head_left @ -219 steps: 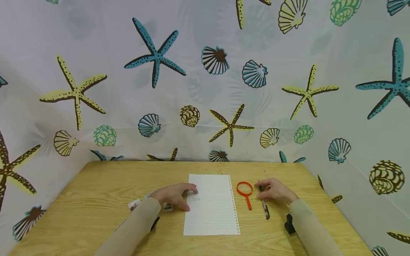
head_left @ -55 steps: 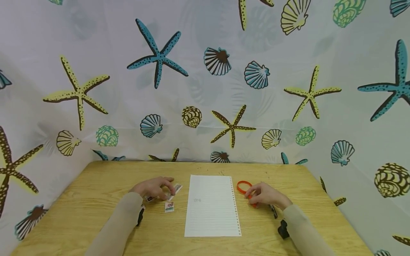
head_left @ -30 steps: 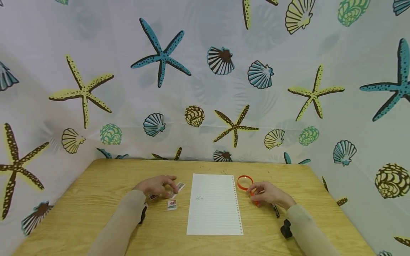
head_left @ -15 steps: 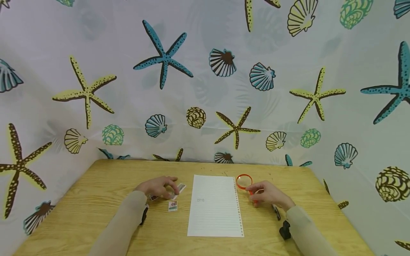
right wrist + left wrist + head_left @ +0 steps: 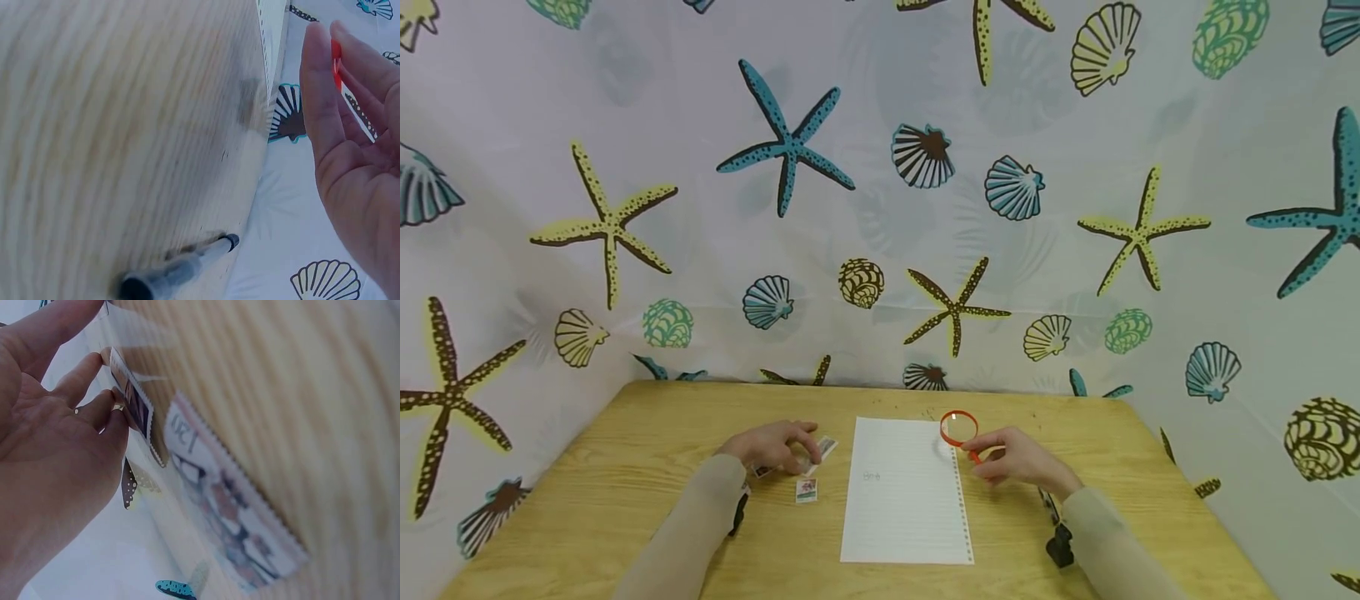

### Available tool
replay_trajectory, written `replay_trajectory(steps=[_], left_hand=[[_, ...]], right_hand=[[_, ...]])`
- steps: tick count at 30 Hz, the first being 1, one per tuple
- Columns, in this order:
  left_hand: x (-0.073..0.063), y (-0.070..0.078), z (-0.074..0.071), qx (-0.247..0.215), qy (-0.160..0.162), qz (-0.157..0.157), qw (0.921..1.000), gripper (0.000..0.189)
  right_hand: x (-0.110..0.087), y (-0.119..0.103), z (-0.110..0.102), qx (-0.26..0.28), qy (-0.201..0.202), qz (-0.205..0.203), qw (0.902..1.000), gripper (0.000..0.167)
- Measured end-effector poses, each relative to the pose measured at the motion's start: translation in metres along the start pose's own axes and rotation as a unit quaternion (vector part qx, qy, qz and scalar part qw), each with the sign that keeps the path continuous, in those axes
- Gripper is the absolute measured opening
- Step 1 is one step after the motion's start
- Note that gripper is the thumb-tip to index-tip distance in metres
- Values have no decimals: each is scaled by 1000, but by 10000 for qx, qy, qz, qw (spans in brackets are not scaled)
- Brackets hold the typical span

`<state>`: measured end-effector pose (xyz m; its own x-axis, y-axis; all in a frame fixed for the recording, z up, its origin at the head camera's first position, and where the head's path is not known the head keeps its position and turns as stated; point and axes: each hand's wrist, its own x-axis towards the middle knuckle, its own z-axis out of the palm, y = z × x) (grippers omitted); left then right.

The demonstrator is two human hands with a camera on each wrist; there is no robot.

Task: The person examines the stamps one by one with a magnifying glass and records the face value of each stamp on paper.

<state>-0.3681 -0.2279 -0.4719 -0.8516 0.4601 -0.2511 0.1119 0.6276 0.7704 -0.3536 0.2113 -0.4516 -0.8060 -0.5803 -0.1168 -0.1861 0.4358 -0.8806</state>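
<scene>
My right hand (image 5: 1011, 458) pinches the handle of a red magnifying glass (image 5: 958, 427) between thumb and fingers. It is raised off the table, its lens over the upper right edge of a lined sheet of paper (image 5: 906, 508). A bit of the red handle (image 5: 337, 65) shows between the fingertips in the right wrist view. On the left, my left hand (image 5: 772, 447) rests by several postage stamps, its fingertips at one stamp (image 5: 132, 397) and its thumb apart. A second stamp (image 5: 228, 503) lies nearer the left wrist camera; another stamp (image 5: 806, 490) lies closer to the paper.
A pen (image 5: 178, 275) with a dark cap lies on the wooden table (image 5: 647, 442) beneath my right wrist. Small handwriting (image 5: 872, 477) is on the paper's left side. A cloth printed with starfish and shells (image 5: 850, 225) hangs around the back and sides.
My right hand left the pen, took the magnifying glass by its handle and lifted it leftward to the paper's edge. My left hand moved from the paper to the stamps and stays there.
</scene>
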Motion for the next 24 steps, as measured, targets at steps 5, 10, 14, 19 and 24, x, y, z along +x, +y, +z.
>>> replay_trajectory(steps=[5, 10, 14, 19, 24], left_hand=[[2, -2, -1, 36, 9, 28, 10000, 23], [3, -3, 0, 43, -17, -3, 10000, 21], [4, -4, 0, 42, -33, 52, 10000, 22], [5, -6, -2, 150, -21, 85, 9998, 22], [3, -5, -1, 231, -17, 104, 9997, 23]], right_hand=[[7, -6, 8, -59, 23, -63, 10000, 42], [15, -7, 16, -173, -5, -138, 9998, 38], [20, -7, 21, -257, -45, -230, 9994, 37], [27, -11, 29, -249, -161, -294, 9991, 36], [31, -18, 41, -190, -400, -286, 9986, 34]])
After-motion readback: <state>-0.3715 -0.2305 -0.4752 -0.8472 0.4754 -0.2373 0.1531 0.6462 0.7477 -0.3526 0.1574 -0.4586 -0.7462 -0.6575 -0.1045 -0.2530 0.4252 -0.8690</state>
